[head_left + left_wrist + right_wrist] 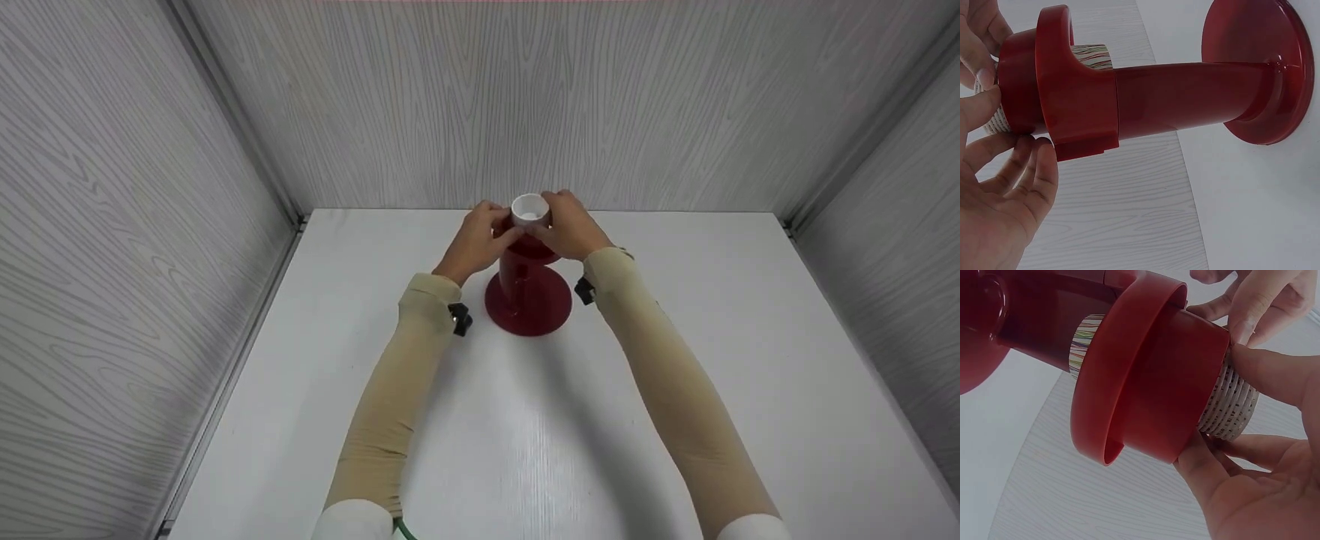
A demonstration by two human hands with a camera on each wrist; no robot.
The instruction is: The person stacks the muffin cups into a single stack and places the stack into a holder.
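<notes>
A red stand (527, 296) with a round foot and a thick post stands upright on the white bench (750, 360), near the back wall. At its top sits a red holder (1151, 382), and a stack of paper cups (1230, 408) pokes out of it, the white mouth of the top cup facing up in the head view.

The left hand (480, 240) and the right hand (571, 226) meet at the top of the stand from either side. Each grip is closed on the cup stack: the left fingers (982, 76) pinch the ribbed rim just beside the holder's edge, and the right fingers (1264, 374) curl round the same rim from the other side.

To do this step well, I judge that the pull or push should run straight along the post, with even pressure from both sides so the thin rims do not crush. A light pinch should be enough. The foot stays flat only if no sideways force tips the stand.
</notes>
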